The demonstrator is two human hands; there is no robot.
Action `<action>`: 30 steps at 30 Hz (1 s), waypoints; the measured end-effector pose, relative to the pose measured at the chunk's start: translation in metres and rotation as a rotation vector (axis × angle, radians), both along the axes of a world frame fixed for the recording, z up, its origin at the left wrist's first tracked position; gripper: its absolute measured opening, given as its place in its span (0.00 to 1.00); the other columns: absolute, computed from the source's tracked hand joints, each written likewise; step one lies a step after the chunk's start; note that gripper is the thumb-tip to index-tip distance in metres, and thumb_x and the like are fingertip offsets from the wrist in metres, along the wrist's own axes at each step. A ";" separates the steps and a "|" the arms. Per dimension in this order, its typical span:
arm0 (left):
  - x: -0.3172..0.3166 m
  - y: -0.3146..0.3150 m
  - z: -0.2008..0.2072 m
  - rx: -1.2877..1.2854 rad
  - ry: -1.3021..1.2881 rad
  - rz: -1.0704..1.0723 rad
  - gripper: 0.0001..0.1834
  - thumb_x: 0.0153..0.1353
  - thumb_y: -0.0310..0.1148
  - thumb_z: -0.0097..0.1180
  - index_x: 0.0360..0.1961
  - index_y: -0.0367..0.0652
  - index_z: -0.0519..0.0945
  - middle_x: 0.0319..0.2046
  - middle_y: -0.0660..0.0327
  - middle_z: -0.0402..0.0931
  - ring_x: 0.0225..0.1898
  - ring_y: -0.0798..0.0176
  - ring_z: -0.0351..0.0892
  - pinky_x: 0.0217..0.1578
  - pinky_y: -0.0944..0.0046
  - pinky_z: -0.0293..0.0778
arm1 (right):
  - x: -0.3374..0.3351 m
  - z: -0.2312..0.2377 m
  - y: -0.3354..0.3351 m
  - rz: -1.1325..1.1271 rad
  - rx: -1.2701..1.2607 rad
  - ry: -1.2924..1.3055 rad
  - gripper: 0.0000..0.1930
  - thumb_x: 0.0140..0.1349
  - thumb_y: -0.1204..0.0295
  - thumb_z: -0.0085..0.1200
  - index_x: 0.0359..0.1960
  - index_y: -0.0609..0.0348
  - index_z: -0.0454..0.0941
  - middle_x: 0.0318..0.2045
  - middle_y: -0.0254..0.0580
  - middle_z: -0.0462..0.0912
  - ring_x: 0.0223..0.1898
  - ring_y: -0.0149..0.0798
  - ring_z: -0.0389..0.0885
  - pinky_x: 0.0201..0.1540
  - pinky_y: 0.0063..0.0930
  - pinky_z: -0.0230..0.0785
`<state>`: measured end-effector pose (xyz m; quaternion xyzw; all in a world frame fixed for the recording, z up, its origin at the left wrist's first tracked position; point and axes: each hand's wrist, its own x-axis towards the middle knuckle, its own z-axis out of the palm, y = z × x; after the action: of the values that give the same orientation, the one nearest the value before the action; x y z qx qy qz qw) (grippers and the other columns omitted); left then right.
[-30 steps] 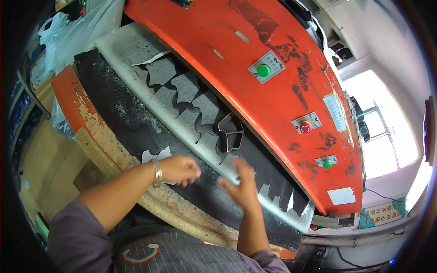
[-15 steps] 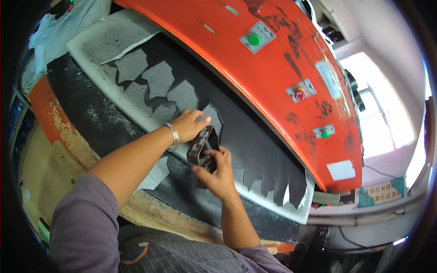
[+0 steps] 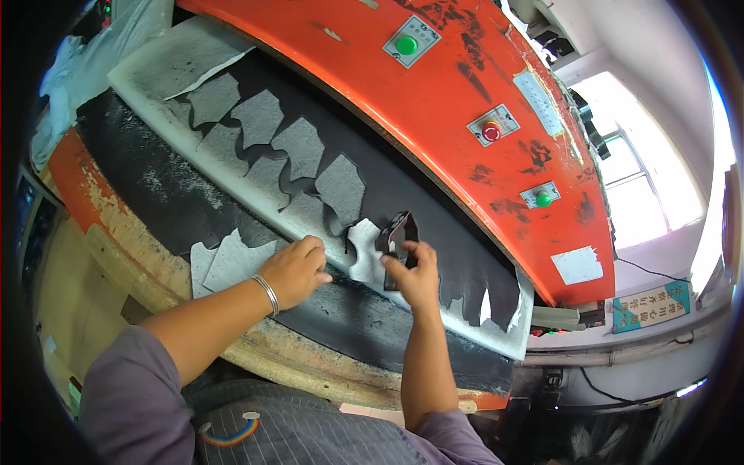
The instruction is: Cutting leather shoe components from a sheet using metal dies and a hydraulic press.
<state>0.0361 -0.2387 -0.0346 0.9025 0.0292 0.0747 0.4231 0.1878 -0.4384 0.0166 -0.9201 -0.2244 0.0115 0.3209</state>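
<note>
My right hand (image 3: 415, 275) grips a dark cutting die (image 3: 399, 232), a bent metal band, and stands it on the black sheet (image 3: 465, 260). Grey openings of the die's rough outline run in rows through the sheet, and a paler one (image 3: 364, 248) lies just left of the die. Over the front edge of the white cutting board (image 3: 167, 155) is my left hand (image 3: 293, 275), a bangle on its wrist. Its fingers are curled in toward the thumb; whatever they may hold is hidden. Beside that forearm lie several overlapping light grey cut pieces (image 3: 232, 260).
An orange press beam (image 3: 434, 101) with green and red buttons spans the far side, close above the sheet. Black matting (image 3: 170, 182) covers the press bed in front of the board. Clear plastic film (image 3: 93, 85) hangs at the far left.
My left hand has drawn back from the sheet toward the front edge. The die has moved right in my right hand, leaving a pale cut shape exposed. The view has shifted slightly.
</note>
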 end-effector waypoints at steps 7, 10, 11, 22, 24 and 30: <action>0.038 -0.017 0.034 0.376 -0.198 0.156 0.39 0.49 0.43 0.67 0.62 0.42 0.66 0.62 0.52 0.62 0.63 0.55 0.60 0.63 0.50 0.55 | 0.029 0.003 0.030 0.041 0.194 0.342 0.25 0.45 0.61 0.68 0.44 0.63 0.81 0.54 0.57 0.71 0.54 0.50 0.73 0.55 0.36 0.67; 0.065 -0.013 0.033 0.442 0.126 -0.056 0.37 0.51 0.44 0.64 0.62 0.48 0.67 0.65 0.57 0.60 0.68 0.59 0.54 0.66 0.47 0.47 | 0.036 -0.001 0.031 0.040 0.321 0.508 0.23 0.47 0.61 0.67 0.42 0.63 0.81 0.52 0.56 0.74 0.55 0.49 0.73 0.54 0.35 0.66; 0.066 -0.014 0.018 0.412 0.054 -0.081 0.26 0.54 0.42 0.60 0.56 0.54 0.74 0.63 0.63 0.64 0.69 0.61 0.55 0.68 0.44 0.44 | 0.037 -0.002 0.031 0.030 0.215 0.306 0.23 0.46 0.61 0.67 0.41 0.64 0.81 0.52 0.56 0.73 0.55 0.49 0.73 0.54 0.34 0.66; 0.003 -0.038 0.000 0.433 -0.222 -0.543 0.05 0.55 0.34 0.55 0.32 0.55 0.81 0.38 0.72 0.80 0.60 0.62 0.69 0.67 0.45 0.50 | 0.049 -0.011 0.038 0.077 -0.171 -0.193 0.23 0.48 0.59 0.65 0.43 0.60 0.80 0.62 0.67 0.61 0.56 0.58 0.68 0.59 0.40 0.63; -0.017 -0.052 -0.009 0.305 -0.137 -0.630 0.08 0.52 0.32 0.56 0.35 0.52 0.82 0.45 0.64 0.78 0.59 0.58 0.68 0.67 0.46 0.51 | 0.047 -0.016 0.030 0.060 -0.190 -0.148 0.30 0.48 0.57 0.66 0.51 0.61 0.75 0.63 0.67 0.59 0.60 0.61 0.64 0.61 0.43 0.59; 0.036 -0.006 0.046 -0.132 -0.129 -0.219 0.30 0.48 0.24 0.52 0.58 0.44 0.70 0.56 0.48 0.70 0.65 0.48 0.60 0.66 0.49 0.52 | 0.020 -0.044 0.004 -0.013 -0.145 -0.257 0.51 0.48 0.49 0.66 0.65 0.69 0.55 0.62 0.64 0.64 0.61 0.59 0.65 0.64 0.48 0.49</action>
<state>0.0726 -0.2444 0.0111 0.8638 -0.0916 0.0837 0.4882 0.2076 -0.4343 -0.0271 -0.9362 -0.2564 -0.0921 0.2221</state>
